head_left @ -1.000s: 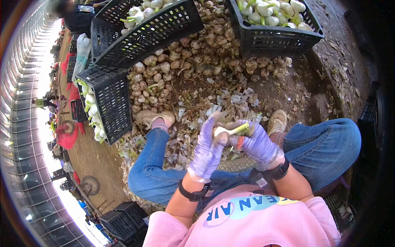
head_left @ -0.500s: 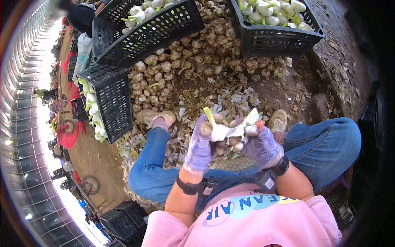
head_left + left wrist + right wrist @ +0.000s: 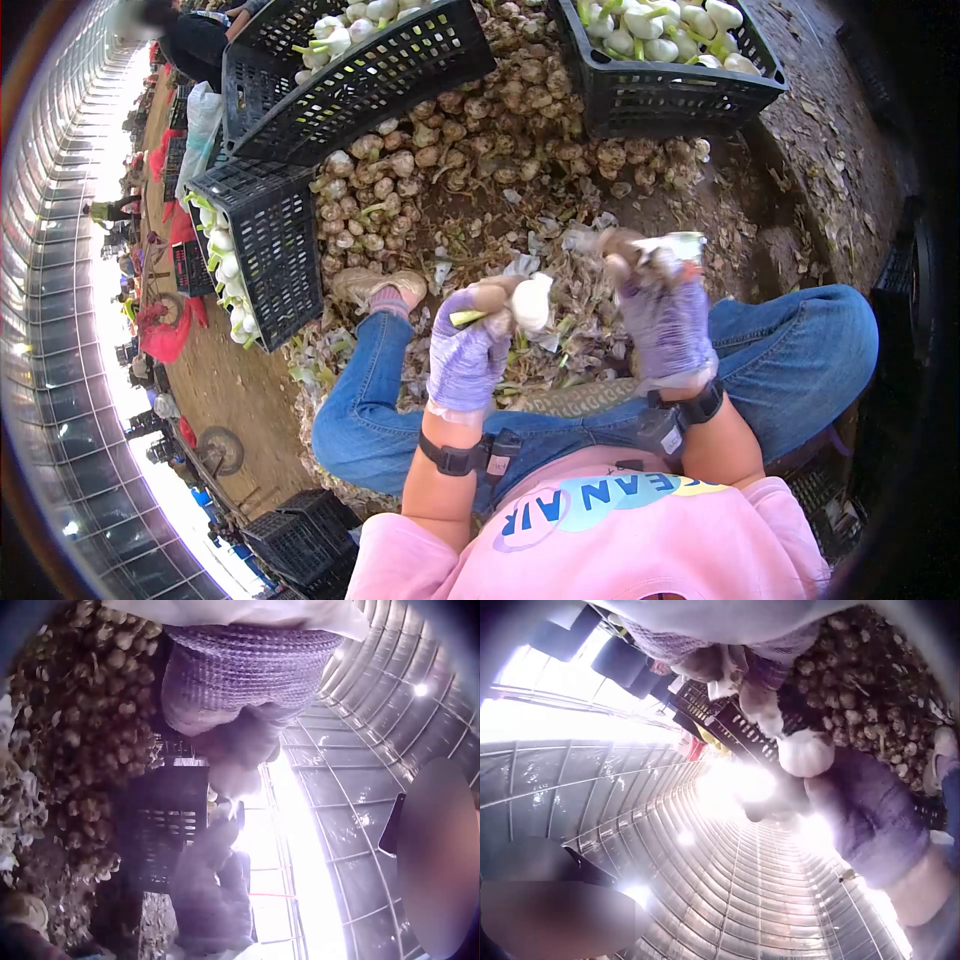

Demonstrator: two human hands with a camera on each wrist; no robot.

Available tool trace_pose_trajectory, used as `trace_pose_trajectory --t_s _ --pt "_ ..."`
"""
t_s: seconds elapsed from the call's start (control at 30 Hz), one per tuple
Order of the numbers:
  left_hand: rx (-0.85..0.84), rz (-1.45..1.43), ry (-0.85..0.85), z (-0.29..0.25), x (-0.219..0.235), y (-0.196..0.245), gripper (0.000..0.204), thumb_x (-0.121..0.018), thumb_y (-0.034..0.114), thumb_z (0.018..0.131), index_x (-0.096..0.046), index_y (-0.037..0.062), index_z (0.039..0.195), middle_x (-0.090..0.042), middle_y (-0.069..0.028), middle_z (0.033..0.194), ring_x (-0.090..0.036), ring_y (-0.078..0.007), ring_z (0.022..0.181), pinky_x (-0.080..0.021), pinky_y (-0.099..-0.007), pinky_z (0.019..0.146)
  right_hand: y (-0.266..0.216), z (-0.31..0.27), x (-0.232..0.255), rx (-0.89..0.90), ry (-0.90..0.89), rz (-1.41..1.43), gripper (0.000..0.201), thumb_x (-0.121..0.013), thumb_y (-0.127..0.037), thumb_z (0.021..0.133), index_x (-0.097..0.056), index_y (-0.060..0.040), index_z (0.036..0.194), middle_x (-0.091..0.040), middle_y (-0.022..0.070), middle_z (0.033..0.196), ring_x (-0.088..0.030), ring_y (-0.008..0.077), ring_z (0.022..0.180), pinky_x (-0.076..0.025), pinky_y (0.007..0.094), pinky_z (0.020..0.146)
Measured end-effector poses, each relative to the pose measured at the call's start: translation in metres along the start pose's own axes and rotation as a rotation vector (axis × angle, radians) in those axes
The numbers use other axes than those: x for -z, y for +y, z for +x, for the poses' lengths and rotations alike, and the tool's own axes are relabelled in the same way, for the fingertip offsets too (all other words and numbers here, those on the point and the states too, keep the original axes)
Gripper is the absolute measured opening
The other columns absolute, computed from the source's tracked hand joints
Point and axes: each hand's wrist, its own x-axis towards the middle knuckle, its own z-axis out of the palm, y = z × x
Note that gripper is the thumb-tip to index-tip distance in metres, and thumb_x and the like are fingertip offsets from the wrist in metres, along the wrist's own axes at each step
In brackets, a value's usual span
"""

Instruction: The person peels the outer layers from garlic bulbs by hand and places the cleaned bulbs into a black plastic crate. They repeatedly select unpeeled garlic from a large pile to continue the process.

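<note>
My left hand (image 3: 470,350), in a purple knit glove, grips a white garlic bulb (image 3: 532,303) by its neck, the green stem (image 3: 466,318) pointing back across the palm. The bulb's smooth, peeled side also shows in the right wrist view, a white garlic bulb (image 3: 806,754) at the left fingertips. Apart from it, to the right, my gloved right hand (image 3: 668,325) pinches a pale strip of garlic skin (image 3: 672,243), blurred by motion. An orange-red patch sits on this glove's finger. Both hands are raised above the ground between the knees.
Unpeeled garlic bulbs (image 3: 520,100) lie heaped ahead, with shed skins (image 3: 580,340) around the feet. Black crates of cleaned garlic stand at left (image 3: 270,250), ahead (image 3: 370,90) and right (image 3: 680,100). Another person (image 3: 195,45) sits at the far left.
The hands were together on the garlic, then drew apart. The left hand moved left with the bulb; the right swung away forward and right with the skin.
</note>
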Motion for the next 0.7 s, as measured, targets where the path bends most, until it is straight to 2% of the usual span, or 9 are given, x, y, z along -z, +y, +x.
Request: trace_pose_trajectory --t_s 0.03,0.1,0.13,0.23,0.3,0.5,0.57,0.6,0.7 --pt "-0.037 -0.151 0.006 0.001 0.0 -0.001 0.031 -0.072 0.008 0.073 -0.062 0.0055 0.102 -0.06 -0.0111 0.107 -0.06 -0.0202 0.096 -0.055 -0.0316 0.075 -0.007 0.0 -0.007 -0.001 0.0 0.0 0.022 -0.058 -0.015 0.086 -0.056 0.0014 0.1 -0.061 0.012 0.099 -0.06 0.0217 0.095 -0.051 0.0343 0.084" --pt "-0.02 -0.207 0.042 0.003 0.007 -0.007 0.037 -0.073 0.012 0.074 -0.058 0.0058 0.107 -0.06 -0.0106 0.106 -0.059 -0.0218 0.099 -0.056 -0.0312 0.074 -0.018 -0.002 -0.022 0.18 -0.106 -0.497 0.023 -0.057 -0.01 0.086 -0.053 0.001 0.107 -0.058 0.011 0.106 -0.059 0.0223 0.098 -0.051 0.033 0.083" --pt "0.043 -0.262 0.083 0.004 0.009 -0.009 0.04 -0.073 0.016 0.075 -0.056 0.0064 0.11 -0.06 -0.0101 0.105 -0.059 -0.022 0.099 -0.056 -0.0295 0.073 -0.007 0.0 -0.021 0.137 -0.083 -0.283 0.038 -0.063 -0.009 0.081 -0.049 0.0006 0.115 -0.054 0.0106 0.114 -0.057 0.0218 0.101 -0.05 0.0308 0.082" --pt "0.129 -0.267 0.086 0.004 0.005 -0.012 0.05 -0.07 0.028 0.077 -0.049 0.006 0.117 -0.06 -0.0079 0.102 -0.059 -0.0195 0.093 -0.055 -0.0245 0.067 0.01 -0.013 -0.008 0.213 -0.293 -0.969 0.061 -0.072 -0.008 0.069 -0.046 -0.0048 0.124 -0.053 0.0099 0.114 -0.052 0.0237 0.106 -0.044 0.0334 0.09" --pt "0.192 -0.311 0.069 0.001 0.004 -0.017 0.048 -0.066 0.032 0.081 -0.05 0.004 0.116 -0.06 -0.0067 0.101 -0.06 -0.0161 0.086 -0.053 -0.022 0.061 0.011 -0.009 -0.009 0.489 -0.483 -1.345 0.058 -0.07 -0.004 0.065 -0.05 -0.0045 0.119 -0.053 0.0155 0.109 -0.053 0.03 0.102 -0.044 0.0356 0.087" --pt "0.234 -0.067 0.048 0.0 -0.008 -0.025 0.043 -0.062 0.036 0.084 -0.052 0.0043 0.11 -0.061 -0.0073 0.093 -0.059 -0.0135 0.077 -0.049 -0.023 0.057 0.023 -0.012 -0.006 0.503 -0.505 -1.407 0.033 -0.066 -0.003 0.072 -0.053 -0.0037 0.102 -0.056 0.01 0.094 -0.056 0.0243 0.084 -0.048 0.0344 0.075" --pt "0.245 -0.035 0.093 0.0 -0.01 -0.023 0.039 -0.063 0.036 0.083 -0.053 0.0051 0.106 -0.061 -0.0073 0.093 -0.06 -0.0143 0.078 -0.048 -0.0225 0.055 0.019 -0.019 -0.013 -0.103 -0.16 -0.729 0.018 -0.061 -0.007 0.081 -0.052 -0.004 0.097 -0.057 0.0059 0.089 -0.056 0.0152 0.076 -0.048 0.0299 0.069" --pt "0.289 -0.033 0.087 -0.001 -0.01 -0.022 0.036 -0.063 0.034 0.083 -0.054 0.0058 0.103 -0.061 -0.0075 0.093 -0.06 -0.0152 0.078 -0.049 -0.0227 0.056 0.024 -0.009 -0.007 0.041 -0.143 -0.703 0.014 -0.057 -0.012 0.087 -0.051 -0.0038 0.098 -0.057 0.0034 0.086 -0.054 0.0089 0.074 -0.047 0.0251 0.067" --pt "0.3 -0.069 0.076 0.001 -0.008 -0.026 0.034 -0.063 0.032 0.084 -0.054 0.0059 0.103 -0.061 -0.0076 0.094 -0.06 -0.0161 0.08 -0.05 -0.0235 0.058 0.014 0.003 -0.006 -0.043 0.106 -0.611 0.012 -0.055 -0.011 0.088 -0.051 -0.0063 0.098 -0.055 0.0032 0.081 -0.054 0.011 0.071 -0.046 0.0246 0.064"
